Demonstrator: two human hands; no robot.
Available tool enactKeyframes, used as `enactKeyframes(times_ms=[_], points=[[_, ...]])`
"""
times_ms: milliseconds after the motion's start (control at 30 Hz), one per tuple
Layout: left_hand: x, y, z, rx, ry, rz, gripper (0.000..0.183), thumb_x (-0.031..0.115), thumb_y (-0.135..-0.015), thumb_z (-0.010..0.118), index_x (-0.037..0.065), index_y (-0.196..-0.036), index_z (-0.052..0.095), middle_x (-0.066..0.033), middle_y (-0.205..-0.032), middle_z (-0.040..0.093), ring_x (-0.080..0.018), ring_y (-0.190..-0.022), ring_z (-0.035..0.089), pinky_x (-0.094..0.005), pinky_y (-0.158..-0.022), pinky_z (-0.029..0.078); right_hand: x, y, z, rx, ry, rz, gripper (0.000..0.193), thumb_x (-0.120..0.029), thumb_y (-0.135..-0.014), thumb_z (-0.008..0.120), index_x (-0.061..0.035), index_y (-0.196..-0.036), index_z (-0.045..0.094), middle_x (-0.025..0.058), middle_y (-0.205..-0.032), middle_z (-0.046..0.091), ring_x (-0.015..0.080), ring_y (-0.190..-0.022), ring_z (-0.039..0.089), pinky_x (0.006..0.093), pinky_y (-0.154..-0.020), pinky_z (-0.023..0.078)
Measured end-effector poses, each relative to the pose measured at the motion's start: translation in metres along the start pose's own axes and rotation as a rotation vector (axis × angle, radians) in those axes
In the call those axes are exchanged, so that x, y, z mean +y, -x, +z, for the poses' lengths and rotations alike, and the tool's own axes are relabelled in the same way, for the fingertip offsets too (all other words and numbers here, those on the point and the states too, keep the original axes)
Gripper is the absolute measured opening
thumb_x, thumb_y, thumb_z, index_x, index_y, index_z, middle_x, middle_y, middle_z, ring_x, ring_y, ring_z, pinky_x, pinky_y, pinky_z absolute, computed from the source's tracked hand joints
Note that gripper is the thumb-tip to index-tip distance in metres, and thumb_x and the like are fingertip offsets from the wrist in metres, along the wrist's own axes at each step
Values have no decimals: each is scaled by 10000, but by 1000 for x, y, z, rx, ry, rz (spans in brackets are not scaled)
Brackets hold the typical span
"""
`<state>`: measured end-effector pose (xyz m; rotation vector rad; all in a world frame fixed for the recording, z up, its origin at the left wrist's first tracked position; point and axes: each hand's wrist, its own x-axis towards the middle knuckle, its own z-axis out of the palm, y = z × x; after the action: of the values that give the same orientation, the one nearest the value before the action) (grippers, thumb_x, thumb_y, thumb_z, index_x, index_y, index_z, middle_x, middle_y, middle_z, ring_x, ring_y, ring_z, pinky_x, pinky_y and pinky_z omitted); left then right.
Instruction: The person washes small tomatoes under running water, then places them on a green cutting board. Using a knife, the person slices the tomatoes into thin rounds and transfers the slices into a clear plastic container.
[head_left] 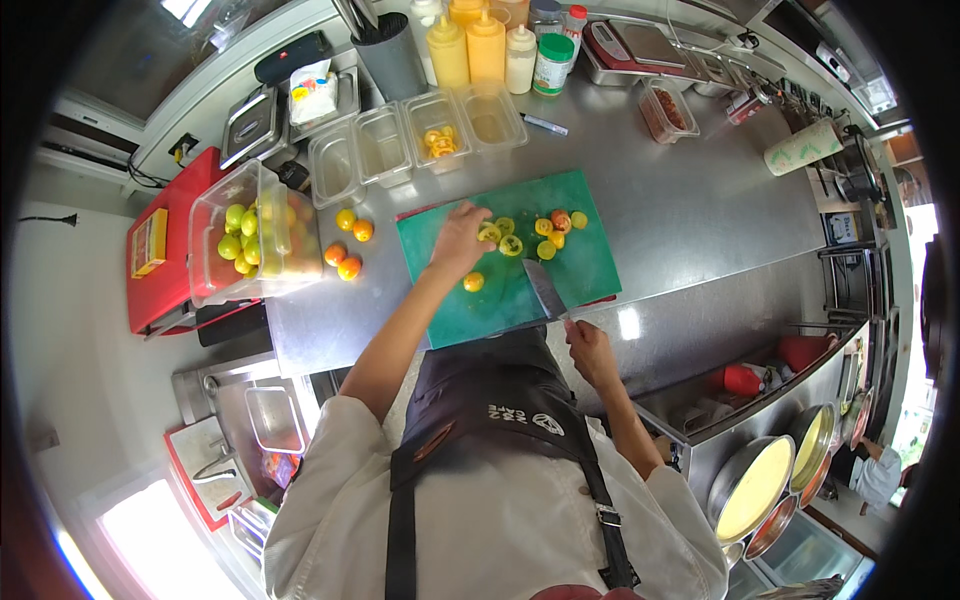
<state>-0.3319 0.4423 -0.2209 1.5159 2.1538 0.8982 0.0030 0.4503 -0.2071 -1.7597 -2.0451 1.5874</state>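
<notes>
A green cutting board [500,308] lies on the steel counter in front of me. My left hand [460,242] is over its left half, thumb and fingers closing around a green-yellow tomato slice [488,232]. In my right hand [591,353] is the handle of a knife, gripped at the board's near edge. The knife's broad blade [544,290] points away from me, its tip close to the slices. Several cut rings, one a tomato slice [510,245], sit beside my left fingers. Cut pieces, one a red tomato piece [560,219], are grouped at the right. An orange tomato [474,282] rests near my left wrist.
Left of the board are several loose tomatoes [349,267] and a clear tub [205,270] of green and orange ones. Behind stand clear containers [385,150], one holding yellow-orange pieces [440,142], and squeeze bottles [486,50]. A marker [544,124] and a plastic box [668,112] lie farther right.
</notes>
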Motion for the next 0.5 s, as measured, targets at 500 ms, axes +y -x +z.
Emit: enactKeyframes(times_ms=[500], points=[[4, -32, 13, -138, 85, -54, 472, 153, -684, 971, 45, -1079, 735, -121, -1016, 672, -313, -983, 679, -412, -892, 554, -1, -56, 18, -28, -121, -149, 491, -389, -1112, 559, 39, -901, 673, 223, -789, 704, 402, -767, 715, 487, -713, 527]])
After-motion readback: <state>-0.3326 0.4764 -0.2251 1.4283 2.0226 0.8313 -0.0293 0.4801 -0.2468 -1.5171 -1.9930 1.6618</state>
